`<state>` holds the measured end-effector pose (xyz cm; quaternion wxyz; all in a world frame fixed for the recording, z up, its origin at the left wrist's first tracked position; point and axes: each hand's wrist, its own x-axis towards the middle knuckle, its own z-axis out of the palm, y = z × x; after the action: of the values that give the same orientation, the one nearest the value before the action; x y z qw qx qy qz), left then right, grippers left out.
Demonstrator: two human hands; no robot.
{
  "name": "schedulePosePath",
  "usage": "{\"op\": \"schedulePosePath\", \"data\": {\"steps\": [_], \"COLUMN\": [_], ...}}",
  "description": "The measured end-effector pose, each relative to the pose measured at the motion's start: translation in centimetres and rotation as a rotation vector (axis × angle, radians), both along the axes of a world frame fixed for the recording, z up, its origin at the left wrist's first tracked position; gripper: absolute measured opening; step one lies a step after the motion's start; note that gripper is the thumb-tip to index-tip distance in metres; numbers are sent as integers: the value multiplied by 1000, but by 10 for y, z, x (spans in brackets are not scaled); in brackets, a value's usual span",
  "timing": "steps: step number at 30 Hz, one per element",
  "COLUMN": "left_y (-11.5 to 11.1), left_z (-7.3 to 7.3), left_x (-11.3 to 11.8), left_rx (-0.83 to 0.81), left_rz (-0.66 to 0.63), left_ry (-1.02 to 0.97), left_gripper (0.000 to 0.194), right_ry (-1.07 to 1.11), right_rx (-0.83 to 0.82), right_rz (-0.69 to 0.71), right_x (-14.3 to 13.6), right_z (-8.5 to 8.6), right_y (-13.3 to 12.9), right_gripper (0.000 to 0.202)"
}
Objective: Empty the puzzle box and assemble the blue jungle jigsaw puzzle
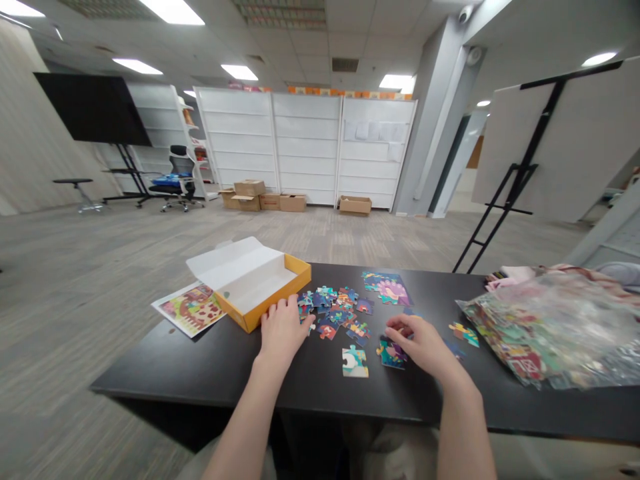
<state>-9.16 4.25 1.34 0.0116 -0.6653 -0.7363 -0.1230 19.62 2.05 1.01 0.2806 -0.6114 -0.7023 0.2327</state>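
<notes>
My left hand [281, 328] lies with its fingers stretched out and thumb apart, beside the yellow box [253, 313] and at the left edge of a heap of puzzle pieces [336, 308]. My right hand [419, 341] is closed, fingertips and thumb pinched over a teal and purple puzzle piece [391, 355]; the fingers partly cover it. A pale teal and white puzzle piece [355, 362] lies alone to the left of it. Farther back is a joined puzzle section [387, 288] with a pink shell-like shape. An orange and teal piece [465, 333] rests right of my right hand.
The box's white flap stands open, with a picture sheet [193, 308] partly under it. A clear plastic bag [555, 327] of colourful pieces fills the right of the black table [200, 373]. Beyond are cardboard boxes [250, 193], an office chair [177, 180] and a board stand [515, 173].
</notes>
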Motion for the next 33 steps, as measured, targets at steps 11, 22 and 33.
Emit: {"op": "schedulePosePath", "data": {"steps": [11,22,33], "left_y": [-2,-14,-39], "left_z": [5,19,29], "left_x": [5,-7,-47], "left_rx": [-5,-12,-71], "left_rz": [65,50,-200], "left_ry": [19,-172,-293], "left_gripper": [40,61,58], "right_ry": [38,88,87], "right_rx": [-9,-45,-36], "right_rz": [18,14,9], "right_x": [-2,-4,-7], "right_z": [-2,-3,-4], "right_y": [1,2,3], "right_gripper": [29,28,27]}}
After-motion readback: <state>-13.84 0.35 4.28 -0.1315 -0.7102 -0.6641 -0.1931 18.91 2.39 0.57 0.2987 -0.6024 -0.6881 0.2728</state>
